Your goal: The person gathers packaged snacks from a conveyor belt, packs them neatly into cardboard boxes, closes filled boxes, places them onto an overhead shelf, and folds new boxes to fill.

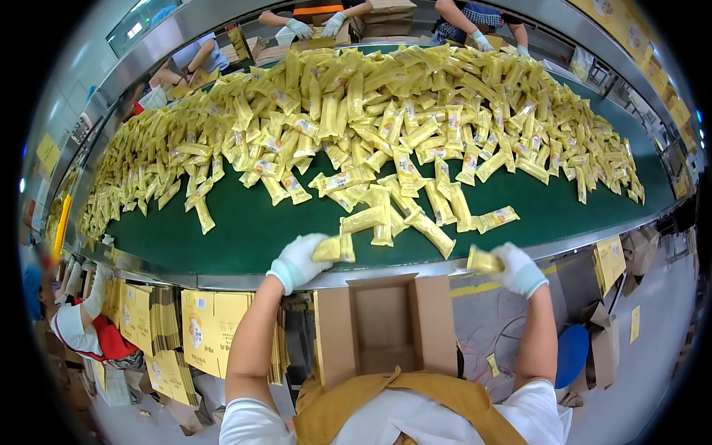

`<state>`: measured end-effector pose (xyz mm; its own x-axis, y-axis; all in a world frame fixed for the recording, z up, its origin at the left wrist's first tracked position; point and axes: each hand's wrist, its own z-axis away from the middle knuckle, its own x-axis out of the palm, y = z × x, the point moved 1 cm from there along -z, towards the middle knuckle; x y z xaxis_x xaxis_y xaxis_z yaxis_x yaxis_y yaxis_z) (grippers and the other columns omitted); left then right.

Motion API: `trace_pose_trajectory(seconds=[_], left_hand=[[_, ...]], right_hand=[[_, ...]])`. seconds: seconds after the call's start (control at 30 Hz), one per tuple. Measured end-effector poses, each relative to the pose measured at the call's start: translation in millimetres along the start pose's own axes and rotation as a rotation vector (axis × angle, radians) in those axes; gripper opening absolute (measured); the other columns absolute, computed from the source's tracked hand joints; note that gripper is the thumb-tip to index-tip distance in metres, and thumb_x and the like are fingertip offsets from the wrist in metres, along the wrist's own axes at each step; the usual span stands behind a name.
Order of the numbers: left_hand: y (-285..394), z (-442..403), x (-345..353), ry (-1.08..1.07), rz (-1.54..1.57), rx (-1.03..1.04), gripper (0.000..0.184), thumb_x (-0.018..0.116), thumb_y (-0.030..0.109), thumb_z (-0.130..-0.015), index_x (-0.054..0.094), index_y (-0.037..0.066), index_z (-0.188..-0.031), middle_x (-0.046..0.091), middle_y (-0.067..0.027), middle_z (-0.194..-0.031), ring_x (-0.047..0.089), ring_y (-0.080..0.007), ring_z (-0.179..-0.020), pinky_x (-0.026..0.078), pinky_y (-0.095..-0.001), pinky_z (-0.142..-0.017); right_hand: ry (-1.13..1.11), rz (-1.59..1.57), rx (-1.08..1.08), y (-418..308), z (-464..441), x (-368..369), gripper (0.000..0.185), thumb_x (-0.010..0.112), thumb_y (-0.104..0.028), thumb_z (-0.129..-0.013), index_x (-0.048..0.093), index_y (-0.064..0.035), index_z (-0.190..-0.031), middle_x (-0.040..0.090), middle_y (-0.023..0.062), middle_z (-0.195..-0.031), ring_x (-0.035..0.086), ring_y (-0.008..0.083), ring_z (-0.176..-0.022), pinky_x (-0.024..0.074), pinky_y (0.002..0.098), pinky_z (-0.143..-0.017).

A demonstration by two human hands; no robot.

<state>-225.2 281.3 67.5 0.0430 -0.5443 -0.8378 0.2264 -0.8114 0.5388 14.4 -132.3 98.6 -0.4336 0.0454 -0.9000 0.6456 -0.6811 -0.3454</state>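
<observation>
A broad heap of yellow wrapped packets point(356, 96) covers much of the green table surface point(252, 222). At the table's near edge, my left hand point(299, 261), in a white glove, is closed on yellow packets point(334, 249). My right hand point(517, 268), gloved too, grips a yellow packet point(483, 260) just beyond the near edge, right of the box. Between my forearms an open cardboard box point(384, 319) stands against the table, its flaps spread and its visible inside bare. Several loose packets point(430, 233) lie between my hands, a little farther away.
Flattened yellow cartons point(211, 326) stand at the lower left. A person in a red vest point(100, 334) is at the far left. Across the table are co-workers' gloved hands point(315, 27). A blue stool point(572, 356) and cardboard point(602, 345) are at the lower right.
</observation>
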Motion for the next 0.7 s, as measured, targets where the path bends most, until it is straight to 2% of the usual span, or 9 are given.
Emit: trace_pose_trajectory(seconds=[0.13,0.2,0.23,0.3,0.37,0.47,0.57,0.63,0.7], left_hand=[[34.5,-40.6,4.5,0.206,-0.032,0.025,0.053,0.081,0.027,-0.079,0.062,0.011,-0.126,0.068,-0.0154,-0.117,0.063,-0.0373,-0.107,0.05,-0.0442,-0.096],[27.9,-72.3,30.9,0.182,-0.148,0.079,0.057,0.079,0.031,-0.081,0.058,0.015,-0.132,0.066,-0.0175,-0.119,0.064,-0.0376,-0.107,0.051,-0.0447,-0.095],[45.4,-80.6,27.9,0.048,-0.125,-0.088,0.058,0.079,0.034,-0.08,0.059,0.018,-0.132,0.067,-0.0183,-0.117,0.064,-0.0375,-0.106,0.052,-0.0442,-0.094],[41.8,-89.5,37.6,0.101,-0.103,-0.098,0.058,0.078,0.038,-0.08,0.059,0.019,-0.132,0.067,-0.0186,-0.116,0.065,-0.0376,-0.105,0.053,-0.0446,-0.092],[41.7,-85.6,29.1,0.056,-0.129,-0.112,0.056,0.076,0.038,-0.081,0.059,0.019,-0.13,0.069,-0.0181,-0.114,0.066,-0.0372,-0.104,0.054,-0.0451,-0.091],[35.8,-65.3,10.4,0.015,-0.221,-0.208,0.049,0.074,0.036,-0.083,0.061,0.018,-0.126,0.07,-0.0173,-0.111,0.067,-0.0363,-0.105,0.054,-0.0454,-0.089],[12.7,-48.5,-3.2,-0.052,-0.335,-0.343,0.041,0.072,0.028,-0.083,0.061,0.017,-0.121,0.071,-0.016,-0.108,0.067,-0.0351,-0.106,0.055,-0.0451,-0.088],[3.9,-43.7,2.7,-0.065,-0.401,-0.386,0.042,0.071,0.021,-0.083,0.06,0.016,-0.122,0.07,-0.0147,-0.114,0.067,-0.0336,-0.107,0.055,-0.0441,-0.089],[-3.9,-47.6,14.4,-0.07,-0.459,-0.38,0.044,0.072,0.019,-0.082,0.06,0.016,-0.124,0.069,-0.0143,-0.116,0.067,-0.033,-0.108,0.056,-0.0437,-0.089]], right_hand=[[0.288,-0.463,-0.017,-46.1,-38.3,-11.5,0.051,0.08,-0.029,-0.077,0.065,0.0005,-0.116,0.067,0.0226,-0.11,0.065,0.0397,-0.099,0.052,0.0423,-0.09],[0.371,-0.269,-0.037,-56.6,-75.8,26.6,0.054,0.077,-0.031,-0.081,0.061,-0.0005,-0.124,0.067,0.0223,-0.114,0.064,0.0404,-0.105,0.0517,0.0444,-0.091],[0.347,-0.122,0.022,-74.4,-88.3,37.7,0.049,0.077,-0.031,-0.082,0.061,-0.0023,-0.119,0.068,0.0208,-0.11,0.064,0.0391,-0.105,0.052,0.046,-0.091],[0.269,0.02,0.016,-79.3,-118.8,77.8,0.043,0.08,-0.03,-0.079,0.06,-0.0026,-0.107,0.067,0.0195,-0.107,0.065,0.0378,-0.101,0.0529,0.0465,-0.09],[0.276,0.068,0.085,-85.7,-124.5,80.7,0.048,0.082,-0.03,-0.077,0.059,-0.0022,-0.109,0.067,0.0199,-0.109,0.065,0.0385,-0.102,0.0529,0.0465,-0.09],[0.172,-0.044,0.16,-76.8,-119.9,60.4,0.052,0.081,-0.032,-0.078,0.06,-0.0024,-0.115,0.067,0.0213,-0.111,0.063,0.0393,-0.106,0.0519,0.0458,-0.091],[0.402,-0.213,0.022,-91.5,-117.5,44.1,0.048,0.081,-0.033,-0.077,0.06,-0.0024,-0.108,0.066,0.0224,-0.108,0.064,0.0402,-0.103,0.0519,0.0466,-0.09],[0.349,-0.336,-0.074,-131.4,-122.7,26.6,0.047,0.078,-0.036,-0.078,0.061,-0.0032,-0.107,0.067,0.0238,-0.106,0.064,0.0417,-0.102,0.0521,0.0466,-0.09],[0.292,-0.206,-0.036,-159.4,-148.1,38.2,0.05,0.079,-0.037,-0.078,0.06,-0.0028,-0.109,0.069,0.0234,-0.104,0.067,0.0413,-0.098,0.054,0.0461,-0.088]])
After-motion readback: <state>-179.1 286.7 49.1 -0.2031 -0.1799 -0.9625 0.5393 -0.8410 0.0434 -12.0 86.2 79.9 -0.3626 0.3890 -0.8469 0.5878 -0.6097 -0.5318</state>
